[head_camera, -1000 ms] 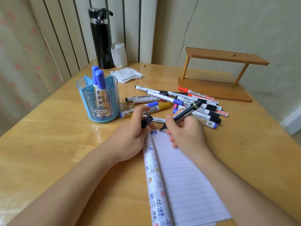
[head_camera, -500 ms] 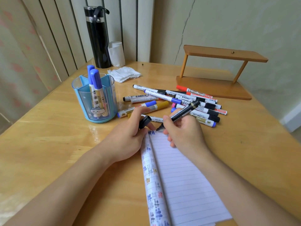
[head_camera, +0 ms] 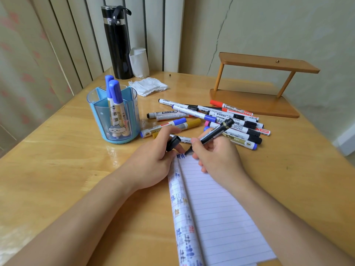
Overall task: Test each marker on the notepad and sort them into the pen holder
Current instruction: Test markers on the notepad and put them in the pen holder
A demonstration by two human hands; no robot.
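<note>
Wooden table (head_camera: 57,160), two markers (head_camera: 115,93) in pen holder (head_camera: 99,120), perhaps fourteen loose markers (head_camera: 230,120)

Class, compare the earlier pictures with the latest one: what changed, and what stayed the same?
The right hand has brought the tip of the black marker slightly left, to the top edge of the notepad beside the blue test marks. Unchanged: the left hand keeps its grip on the black cap, two blue markers stand in the pen holder, the marker pile lies as before.

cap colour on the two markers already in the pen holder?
Blue on both markers standing in the pen holder; the head view shows it clearly.
</note>
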